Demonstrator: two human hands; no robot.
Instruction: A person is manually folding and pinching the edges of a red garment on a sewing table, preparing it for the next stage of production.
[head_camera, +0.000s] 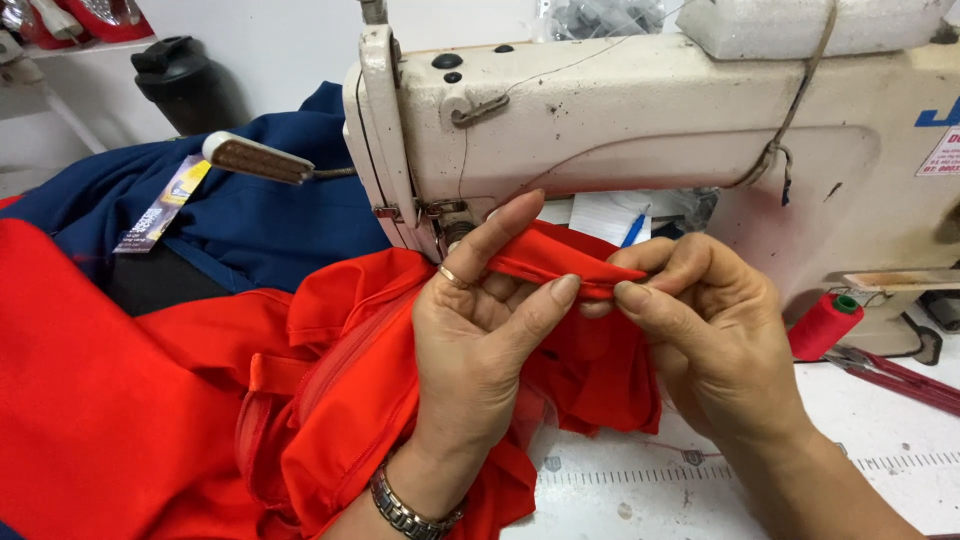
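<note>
Evidently both hands work one folded edge of the red cloth (350, 400), held up just in front of the sewing machine (640, 130), near its needle end. Left hand (480, 330): palm toward the wearer, thumb and forefinger pinched shut on the fold, ring on one finger, metal bracelet (405, 510) at the wrist. Right hand (710, 320): comes in from the right, fingertips closed on the same fold, touching the left thumb tip. Held taut between the two grips, the edge stays flat and narrow. Rest of the cloth spills left over the desk (760, 480). Blue garment (270, 200) lies far left; red thread spool (825, 325) stands right.
</note>
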